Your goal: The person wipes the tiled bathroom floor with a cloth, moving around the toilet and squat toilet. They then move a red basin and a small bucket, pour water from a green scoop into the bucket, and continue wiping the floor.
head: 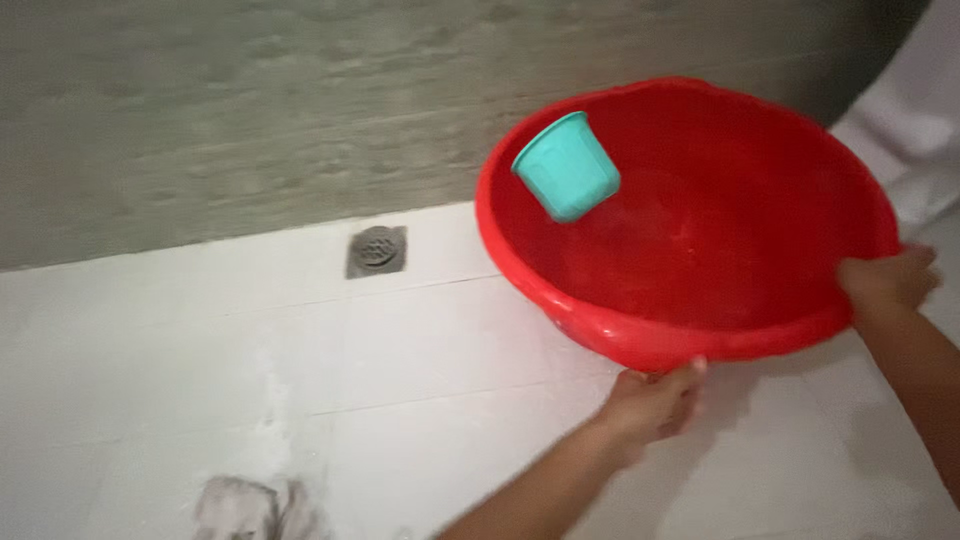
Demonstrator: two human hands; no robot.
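Cloth: a crumpled grey-white rag (250, 508) lies on the floor at the near left edge, with a pale smear around it.
Left hand: the left hand (655, 400) comes up from the near centre; its fingers (690, 368) are clamped on the near rim of the basin from below.
Right hand: the right hand (888, 282) enters from the right; its fingers are closed over the right rim of the same basin.
Basin, position: the red basin (700, 250) is held between both hands, clear of the floor, in the right half of the scene, tilted so its opening faces the viewer and its far-left rim is highest.
Basin, appearance: round, wide, shallow, glossy red plastic with a rolled rim; the inner wall looks wet, though motion blur prevents confirmation.
Cup: a small teal cup (568, 166) with a fluted wall lies tipped inside the basin against the upper-left inner wall, mouth toward the far left.
Floor: white tiled floor (200, 350) with thin grout lines, dull and slightly soiled.
Drain: a square metal drain (376, 250) is set into the floor at the foot of the wall, left of the basin.
Wall: a grey-green streaked wall (250, 100) fills the far side.
Far right: a white garment (915, 120) shows behind the basin's upper right rim.
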